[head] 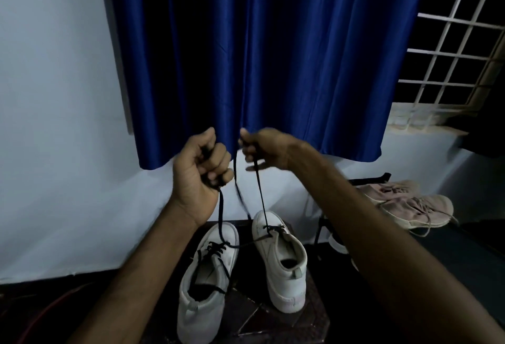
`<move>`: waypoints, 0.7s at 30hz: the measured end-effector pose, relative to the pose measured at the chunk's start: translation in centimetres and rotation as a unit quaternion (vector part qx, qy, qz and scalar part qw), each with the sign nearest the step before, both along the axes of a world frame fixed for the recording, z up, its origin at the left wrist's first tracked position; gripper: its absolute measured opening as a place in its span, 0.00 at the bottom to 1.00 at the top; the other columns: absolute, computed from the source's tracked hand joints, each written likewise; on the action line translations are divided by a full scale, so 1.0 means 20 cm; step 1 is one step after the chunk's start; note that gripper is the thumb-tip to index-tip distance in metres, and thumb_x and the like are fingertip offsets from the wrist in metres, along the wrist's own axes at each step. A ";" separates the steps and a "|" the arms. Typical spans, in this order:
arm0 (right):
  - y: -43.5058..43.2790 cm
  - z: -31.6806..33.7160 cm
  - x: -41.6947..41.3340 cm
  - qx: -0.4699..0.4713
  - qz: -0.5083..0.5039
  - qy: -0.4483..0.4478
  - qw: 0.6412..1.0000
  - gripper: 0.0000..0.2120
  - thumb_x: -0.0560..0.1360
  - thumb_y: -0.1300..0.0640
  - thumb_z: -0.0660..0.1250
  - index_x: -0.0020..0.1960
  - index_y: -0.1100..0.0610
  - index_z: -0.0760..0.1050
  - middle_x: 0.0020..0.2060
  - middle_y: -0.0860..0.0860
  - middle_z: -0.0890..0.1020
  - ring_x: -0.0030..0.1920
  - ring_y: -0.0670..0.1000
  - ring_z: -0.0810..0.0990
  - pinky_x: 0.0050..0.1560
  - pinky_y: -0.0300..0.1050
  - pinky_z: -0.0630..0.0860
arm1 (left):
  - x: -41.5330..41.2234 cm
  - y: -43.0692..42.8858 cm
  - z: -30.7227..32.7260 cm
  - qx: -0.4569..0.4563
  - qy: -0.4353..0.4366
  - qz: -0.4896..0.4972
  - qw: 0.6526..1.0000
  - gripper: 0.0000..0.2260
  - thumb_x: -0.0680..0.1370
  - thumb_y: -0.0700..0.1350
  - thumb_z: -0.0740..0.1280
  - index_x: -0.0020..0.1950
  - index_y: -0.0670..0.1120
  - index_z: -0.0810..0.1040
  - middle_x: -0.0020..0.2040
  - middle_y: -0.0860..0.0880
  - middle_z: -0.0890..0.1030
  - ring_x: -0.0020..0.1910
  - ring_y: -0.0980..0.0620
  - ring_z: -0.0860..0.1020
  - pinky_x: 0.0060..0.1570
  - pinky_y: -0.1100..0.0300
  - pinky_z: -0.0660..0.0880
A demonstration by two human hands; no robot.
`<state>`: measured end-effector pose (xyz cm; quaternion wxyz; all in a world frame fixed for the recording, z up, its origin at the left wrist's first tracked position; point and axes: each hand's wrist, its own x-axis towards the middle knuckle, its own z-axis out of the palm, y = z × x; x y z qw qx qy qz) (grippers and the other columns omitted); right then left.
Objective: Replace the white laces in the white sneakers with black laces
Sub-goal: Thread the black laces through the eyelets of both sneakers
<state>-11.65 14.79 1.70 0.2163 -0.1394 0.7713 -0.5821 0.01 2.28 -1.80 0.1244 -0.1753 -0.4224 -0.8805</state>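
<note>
Two white sneakers stand side by side on a dark floor, toes pointing away from me. The left sneaker (203, 286) has a black lace through several eyelets, its ends hanging loose. The right sneaker (281, 259) has a black lace (261, 193) only through its front eyelets. Both ends of that lace rise taut to my raised hands. My left hand (203, 171) grips one end in a fist. My right hand (261, 149) pinches the other end between thumb and fingers. A loose tail (240, 193) hangs blurred between the hands.
A blue curtain (259, 56) hangs right behind my hands against a pale wall. A pinkish pair of shoes (410, 204) lies on a dark rack at the right, another shoe below it. A barred window (459, 43) is at the upper right. A red cable (49, 313) lies at the lower left.
</note>
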 end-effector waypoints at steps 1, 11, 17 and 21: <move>-0.01 0.07 0.00 -0.025 -0.010 0.000 1.000 0.14 0.82 0.49 0.58 0.43 0.54 0.73 0.25 0.46 0.69 0.32 0.46 0.71 0.53 0.51 0.77 | -0.03 0.00 -0.04 -0.016 -0.010 0.011 1.000 0.17 0.77 0.47 0.60 0.30 0.51 0.58 0.23 0.54 0.55 0.24 0.55 0.52 0.26 0.60 0.52; 0.03 0.37 -0.07 -0.091 -0.047 0.057 0.993 0.15 0.83 0.51 0.57 0.43 0.54 0.77 0.28 0.46 0.72 0.29 0.45 0.70 0.39 0.44 0.76 | -0.27 0.05 -0.45 -0.629 0.001 0.202 0.751 0.16 0.78 0.49 0.67 0.32 0.50 0.69 0.36 0.54 0.72 0.35 0.55 0.72 0.41 0.57 0.71; 0.06 0.21 -0.06 -0.046 -0.031 0.086 0.995 0.15 0.83 0.53 0.57 0.45 0.56 0.79 0.33 0.48 0.75 0.32 0.46 0.72 0.40 0.43 0.77 | -0.37 -0.01 -0.49 -0.805 -0.023 0.242 0.541 0.10 0.79 0.51 0.62 0.58 0.49 0.71 0.57 0.50 0.75 0.57 0.47 0.74 0.50 0.53 0.70; 0.08 0.07 -0.04 -0.026 -0.005 0.113 0.993 0.14 0.83 0.54 0.57 0.49 0.56 0.81 0.35 0.48 0.78 0.36 0.45 0.75 0.46 0.44 0.78 | -0.40 0.00 -0.42 -0.604 -0.127 0.282 0.734 0.13 0.83 0.51 0.58 0.56 0.48 0.80 0.58 0.48 0.80 0.57 0.46 0.77 0.52 0.55 0.72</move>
